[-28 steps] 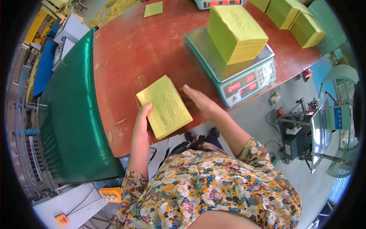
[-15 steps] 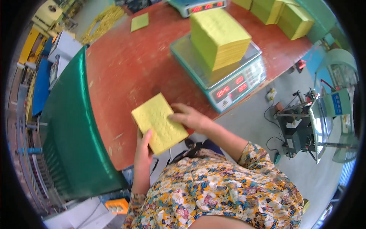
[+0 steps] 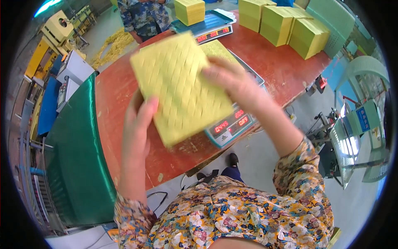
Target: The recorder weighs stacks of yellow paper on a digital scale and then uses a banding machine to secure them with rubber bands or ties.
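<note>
Between my two hands I hold a thin stack of yellow paper (image 3: pixel 178 91) with rows of short slits, raised and tilted above the table. My left hand (image 3: pixel 139 118) grips its left edge, thumb on the face. My right hand (image 3: pixel 234 81) is closed at its right edge, slightly blurred. Behind the held paper is a digital scale (image 3: pixel 226 130) with a lit red display. A taller yellow paper block (image 3: pixel 217 49) rests on that scale, mostly hidden by the held paper and my right hand.
The red table (image 3: pixel 120 99) bears a second scale (image 3: pixel 213 33) with a yellow block (image 3: pixel 190 11) at the far side. Several yellow blocks (image 3: pixel 275 25) stand far right. A person in camouflage (image 3: pixel 145 16) stands beyond. Green sheeting (image 3: pixel 78 162) flanks the left; a metal-framed machine (image 3: pixel 344 141) stands right.
Both hands have lifted the paper stack up and closer, so it now covers much of the near scale. The view has tilted up, showing the far scale's block and the other person.
</note>
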